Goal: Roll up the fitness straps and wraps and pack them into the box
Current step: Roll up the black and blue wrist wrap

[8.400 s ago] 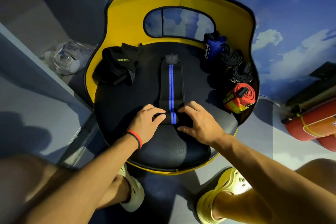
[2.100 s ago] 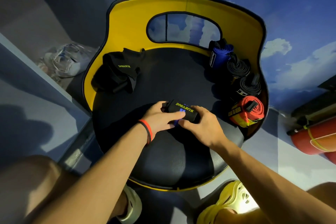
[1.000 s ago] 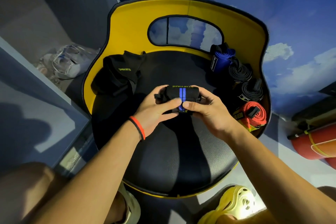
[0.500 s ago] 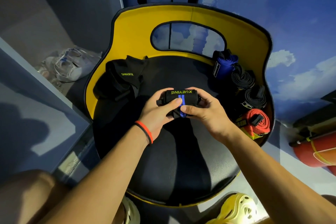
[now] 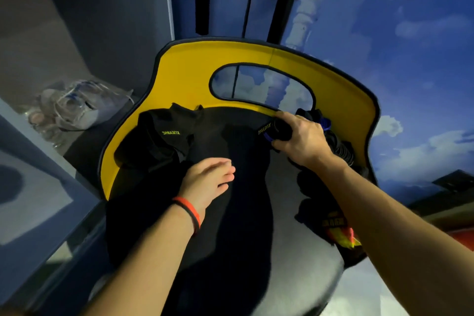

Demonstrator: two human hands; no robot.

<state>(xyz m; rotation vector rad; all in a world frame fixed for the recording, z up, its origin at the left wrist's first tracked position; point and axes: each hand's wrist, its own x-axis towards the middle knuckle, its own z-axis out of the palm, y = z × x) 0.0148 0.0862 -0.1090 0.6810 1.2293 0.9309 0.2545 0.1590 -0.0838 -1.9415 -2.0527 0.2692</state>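
Note:
My right hand (image 5: 301, 140) grips the rolled black wrap with the blue stripe (image 5: 272, 129) at the back right of the black seat (image 5: 230, 213), beside the blue roll (image 5: 324, 123). A black coiled strap (image 5: 342, 150) lies just right of that hand. The red and yellow roll (image 5: 338, 233) is partly hidden under my right forearm. With fingers straight and together, my left hand (image 5: 210, 179) hovers over the seat's middle, holding nothing. A pile of black unrolled wraps (image 5: 159, 138) lies at the back left.
The seat has a yellow curved backrest (image 5: 341, 87) with an oval cut-out. A clear plastic bag (image 5: 74, 108) lies on the floor to the left. A grey panel (image 5: 38, 200) stands at the left; a red object peeks in at the right edge.
My left hand let go of the rolled wrap and dropped to the seat's middle. My right hand carried the roll to the back right, next to the other rolls.

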